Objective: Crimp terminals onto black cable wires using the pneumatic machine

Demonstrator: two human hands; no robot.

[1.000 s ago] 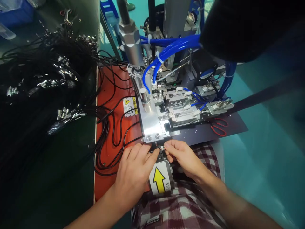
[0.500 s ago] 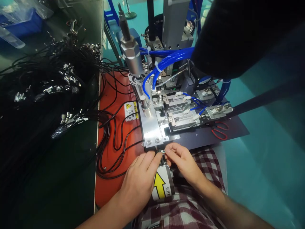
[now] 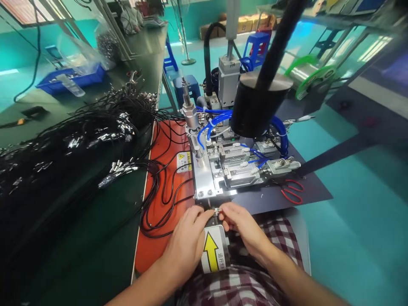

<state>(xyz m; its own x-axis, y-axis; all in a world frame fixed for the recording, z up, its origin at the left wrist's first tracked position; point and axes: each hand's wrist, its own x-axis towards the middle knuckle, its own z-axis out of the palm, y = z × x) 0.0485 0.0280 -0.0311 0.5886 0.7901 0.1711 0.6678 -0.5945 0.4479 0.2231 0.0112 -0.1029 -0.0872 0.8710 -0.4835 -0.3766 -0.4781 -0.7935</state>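
Observation:
At the front edge of the bench machine (image 3: 204, 182), a small silver connector (image 3: 217, 211) with thin wire ends shows between my fingertips. My left hand (image 3: 188, 231) comes in from the left, its thumb and fingertips closed at the connector's left end. From the right, my right hand (image 3: 240, 223) pinches the other end with thumb and forefinger. The exact shape of the piece is too small to make out, and my fingers partly cover it. Just below both hands is a white guard with a yellow arrow (image 3: 211, 250).
Black cables (image 3: 149, 204) loop over the red board (image 3: 174, 142) on the left. A large heap of cables with metal ends (image 3: 79, 136) covers the dark table. Red-handled scissors (image 3: 293, 191) lie on the right plate. A black lamp-like cylinder (image 3: 255, 110) hangs over the machine.
My view has tilted up, so more of the room shows behind the machine. Both hands stay together at the small connector with little visible movement.

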